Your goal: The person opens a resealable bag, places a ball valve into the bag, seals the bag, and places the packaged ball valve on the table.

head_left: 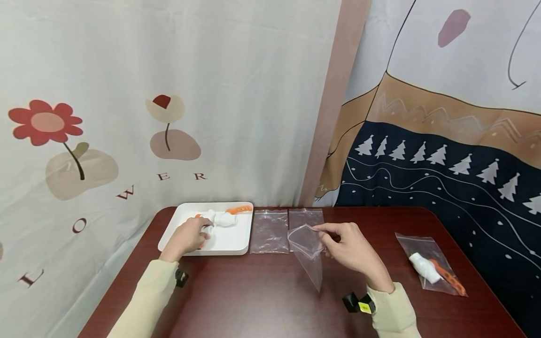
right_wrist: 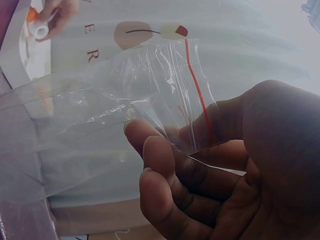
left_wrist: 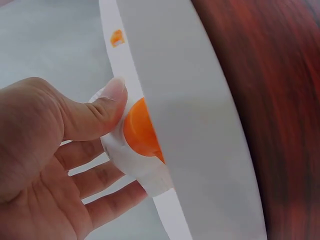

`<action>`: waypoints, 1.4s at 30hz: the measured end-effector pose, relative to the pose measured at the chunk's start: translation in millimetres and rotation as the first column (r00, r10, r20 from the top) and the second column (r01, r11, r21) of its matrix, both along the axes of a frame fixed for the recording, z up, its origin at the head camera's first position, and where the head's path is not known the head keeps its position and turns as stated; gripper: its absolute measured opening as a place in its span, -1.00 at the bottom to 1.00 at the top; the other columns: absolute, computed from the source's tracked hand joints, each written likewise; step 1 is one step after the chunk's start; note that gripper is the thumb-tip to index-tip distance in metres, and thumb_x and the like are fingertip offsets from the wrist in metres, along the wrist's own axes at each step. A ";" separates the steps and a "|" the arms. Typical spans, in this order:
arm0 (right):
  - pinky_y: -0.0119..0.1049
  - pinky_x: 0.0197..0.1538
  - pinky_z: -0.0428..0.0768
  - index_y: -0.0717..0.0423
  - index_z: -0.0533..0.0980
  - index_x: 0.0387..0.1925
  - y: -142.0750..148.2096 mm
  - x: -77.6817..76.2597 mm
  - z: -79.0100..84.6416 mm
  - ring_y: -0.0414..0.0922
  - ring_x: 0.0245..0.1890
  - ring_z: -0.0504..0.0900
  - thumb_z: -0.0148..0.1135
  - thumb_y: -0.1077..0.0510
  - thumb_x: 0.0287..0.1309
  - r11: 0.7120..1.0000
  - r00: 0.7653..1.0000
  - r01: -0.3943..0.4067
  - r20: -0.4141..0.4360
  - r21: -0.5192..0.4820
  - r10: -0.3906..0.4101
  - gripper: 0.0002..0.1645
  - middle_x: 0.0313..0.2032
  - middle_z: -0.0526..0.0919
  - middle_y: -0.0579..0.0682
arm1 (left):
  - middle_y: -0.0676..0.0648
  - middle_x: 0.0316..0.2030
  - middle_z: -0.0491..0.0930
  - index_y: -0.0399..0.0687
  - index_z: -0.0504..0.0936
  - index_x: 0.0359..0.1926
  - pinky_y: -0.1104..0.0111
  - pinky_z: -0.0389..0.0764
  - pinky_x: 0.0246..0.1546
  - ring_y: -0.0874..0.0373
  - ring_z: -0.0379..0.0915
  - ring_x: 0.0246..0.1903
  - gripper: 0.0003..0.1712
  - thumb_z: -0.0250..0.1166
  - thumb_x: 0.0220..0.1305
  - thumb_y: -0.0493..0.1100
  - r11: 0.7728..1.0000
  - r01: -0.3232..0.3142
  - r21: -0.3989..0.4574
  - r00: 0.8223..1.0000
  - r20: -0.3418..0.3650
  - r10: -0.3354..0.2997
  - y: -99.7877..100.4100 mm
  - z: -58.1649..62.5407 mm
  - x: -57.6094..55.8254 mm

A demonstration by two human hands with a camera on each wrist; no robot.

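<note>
My left hand (head_left: 189, 237) reaches into the white tray (head_left: 230, 243). In the left wrist view, its thumb and fingers grip a white tubular plastic piece (left_wrist: 120, 157) with a rounded orange part (left_wrist: 140, 129) against it. The tray wall hides some of both. My right hand (head_left: 352, 246) pinches a clear zip bag (head_left: 307, 256) by its mouth. The bag hangs above the table, its mouth spread apart and its lower corner pointing down. A red line (right_wrist: 196, 85) runs along its zip edge in the right wrist view.
Another white tubular piece (head_left: 226, 219) and an orange strip with holes (head_left: 238, 210) lie in the tray. Flat zip bags (head_left: 269, 232) lie right of it. At the table's right side, a filled bag (head_left: 431, 265) contains a white piece and an orange strip. Printed curtains hang behind.
</note>
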State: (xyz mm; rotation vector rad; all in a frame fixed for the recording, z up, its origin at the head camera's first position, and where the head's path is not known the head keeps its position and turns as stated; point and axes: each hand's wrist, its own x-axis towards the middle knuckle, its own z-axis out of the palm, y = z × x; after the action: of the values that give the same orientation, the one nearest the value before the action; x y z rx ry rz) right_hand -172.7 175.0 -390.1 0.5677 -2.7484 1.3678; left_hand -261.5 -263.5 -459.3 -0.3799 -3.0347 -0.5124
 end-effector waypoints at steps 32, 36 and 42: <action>-0.38 -0.59 0.45 0.04 0.69 0.08 -0.7 -1.5 -2.4 -0.23 -0.61 0.56 0.14 0.25 0.41 1.000 1.000 0.003 0.007 -0.002 -0.003 -0.67 -0.58 0.65 -0.06 | -0.29 0.06 0.69 -0.24 0.61 0.16 -0.03 0.69 0.06 -0.20 0.61 0.12 -0.67 0.30 0.42 -0.25 0.869 -0.041 0.494 0.980 -0.149 0.131 38.4 19.7 13.7; -0.37 -0.59 0.46 0.02 0.69 0.08 -2.1 -0.6 -5.0 -0.24 -0.62 0.55 0.14 0.25 0.41 1.000 1.000 -0.009 0.012 0.004 0.009 -0.67 -0.56 0.66 -0.04 | -0.28 0.02 0.70 -0.20 0.63 0.14 0.02 0.71 0.03 -0.17 0.64 0.08 -0.66 0.34 0.40 -0.21 0.840 -0.067 0.538 0.978 -0.131 0.163 46.4 22.0 19.4; -0.37 -0.60 0.45 0.04 0.69 0.08 -2.1 -0.7 -5.2 -0.26 -0.63 0.55 0.15 0.26 0.40 1.000 1.000 -0.017 -0.008 -0.004 0.017 -0.68 -0.56 0.67 -0.02 | -0.23 -0.03 0.73 -0.17 0.65 0.13 0.14 0.71 -0.07 -0.09 0.66 0.00 -0.66 0.36 0.39 -0.18 0.812 -0.040 0.583 0.982 -0.127 0.140 65.5 31.5 26.1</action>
State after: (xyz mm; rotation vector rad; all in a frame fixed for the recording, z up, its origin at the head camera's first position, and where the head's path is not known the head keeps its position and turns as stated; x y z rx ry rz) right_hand -173.4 172.8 -395.3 0.5957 -2.7407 1.3711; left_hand -235.4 -197.9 -427.8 -0.2220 -2.5412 -1.2749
